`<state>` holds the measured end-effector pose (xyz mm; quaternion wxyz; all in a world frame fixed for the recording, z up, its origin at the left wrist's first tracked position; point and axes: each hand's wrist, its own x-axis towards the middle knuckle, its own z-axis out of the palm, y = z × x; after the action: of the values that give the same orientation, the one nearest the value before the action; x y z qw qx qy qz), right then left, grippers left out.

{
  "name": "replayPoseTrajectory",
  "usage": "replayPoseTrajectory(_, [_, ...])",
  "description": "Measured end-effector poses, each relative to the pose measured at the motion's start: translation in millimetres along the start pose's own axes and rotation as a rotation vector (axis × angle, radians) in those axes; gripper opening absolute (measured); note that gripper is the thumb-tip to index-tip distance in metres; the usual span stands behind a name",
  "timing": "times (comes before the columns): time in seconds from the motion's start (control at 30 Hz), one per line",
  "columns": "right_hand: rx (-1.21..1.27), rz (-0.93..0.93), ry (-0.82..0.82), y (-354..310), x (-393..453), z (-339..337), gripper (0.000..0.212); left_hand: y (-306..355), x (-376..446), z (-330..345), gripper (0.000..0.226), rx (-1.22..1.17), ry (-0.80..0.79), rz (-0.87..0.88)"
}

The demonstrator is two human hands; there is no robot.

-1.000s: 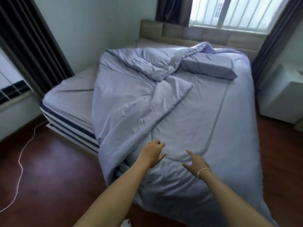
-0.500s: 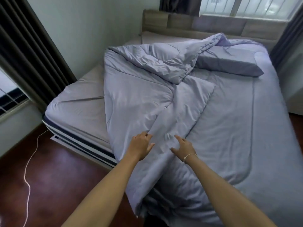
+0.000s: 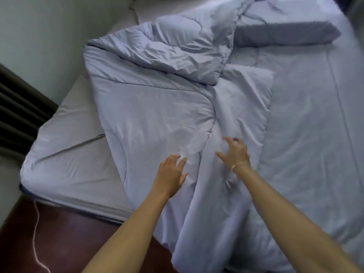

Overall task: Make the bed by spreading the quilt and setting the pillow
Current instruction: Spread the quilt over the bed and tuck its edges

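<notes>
The lilac quilt (image 3: 157, 107) is lying bunched and folded back over the bed (image 3: 74, 154), its near end hanging over the foot edge. The pillow (image 3: 283, 35) is lying near the head edge. The left hand (image 3: 171, 174) and right hand (image 3: 235, 152) are lying on the quilt with fingers spread wide, holding nothing. A white cord (image 3: 35, 239) is trailing on the dark wooden floor (image 3: 65, 243).

The quilt (image 3: 153, 107) is plain pale lavender, the pillow (image 3: 285, 34) greyer lavender, the floor (image 3: 65, 243) dark reddish brown, the curtain (image 3: 17, 107) dark brown.

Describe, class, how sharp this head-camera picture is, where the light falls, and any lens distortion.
Head view: soft all over, with motion blur smearing the right hand fingers; the left hand is crisper. Head view: even daylight, brightest on the quilt, pillow front shaded. Head view: wide-angle bending curves the mattress edge.
</notes>
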<state>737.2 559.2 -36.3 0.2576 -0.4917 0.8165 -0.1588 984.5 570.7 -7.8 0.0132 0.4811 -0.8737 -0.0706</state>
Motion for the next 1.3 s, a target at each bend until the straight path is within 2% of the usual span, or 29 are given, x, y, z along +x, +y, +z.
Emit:
replayPoseTrajectory(0.1, [0.008, 0.183, -0.108, -10, 50, 8, 0.096, -34, 23, 20, 0.053, 0.031, -0.027, 0.015])
replayPoseTrajectory(0.17, [0.004, 0.26, -0.197, -11, 73, 30, 0.1, -58, 35, 39, 0.052, 0.045, -0.021, 0.044])
replayPoseTrajectory(0.23, [-0.124, 0.242, -0.209, -10, 73, 63, 0.086, -77, 45, 53, 0.051, 0.076, 0.001, 0.061])
replayPoseTrajectory(0.33, [-0.214, 0.177, -0.1, -5, 69, 96, 0.059, -102, 71, 66, 0.058, 0.091, 0.046, 0.076])
replayPoseTrajectory(0.47, [-0.246, 0.136, -0.028, 4, 72, 102, 0.054, -128, 134, 72, 0.076, 0.076, 0.06, 0.086])
replayPoseTrajectory(0.57, [-0.223, 0.076, 0.034, 9, 71, 103, 0.049, -145, 190, 77, 0.087, 0.043, -0.049, 0.043])
replayPoseTrajectory(0.63, [-0.134, 0.002, 0.076, 13, 67, 105, 0.041, -155, 208, 93, 0.079, 0.106, -0.099, 0.073])
replayPoseTrajectory(0.73, [0.001, -0.019, 0.083, 11, 56, 108, 0.024, -163, 209, 118, 0.053, 0.106, -0.013, 0.14])
replayPoseTrajectory(0.87, [0.043, 0.059, 0.085, -23, 31, 115, 0.016, -180, 191, 113, 0.015, -0.135, 0.218, 0.187])
replayPoseTrajectory(0.93, [0.134, 0.164, 0.062, -44, 13, 116, 0.015, -197, 169, 98, 0.017, -0.151, 0.276, 0.18])
replayPoseTrajectory(1.03, [0.202, 0.287, 0.022, -91, -10, 124, 0.012, -240, 109, 82, 0.025, -0.089, 0.201, 0.16])
replayPoseTrajectory(1.17, [0.279, 0.294, -0.015, -168, -40, 158, 0.009, -303, 15, 72, 0.034, -0.1, 0.069, 0.047])
replayPoseTrajectory(1.3, [0.503, 0.336, -0.092, -230, -69, 186, 0.027, -354, -57, 49, 0.038, -0.143, 0.019, -0.079])
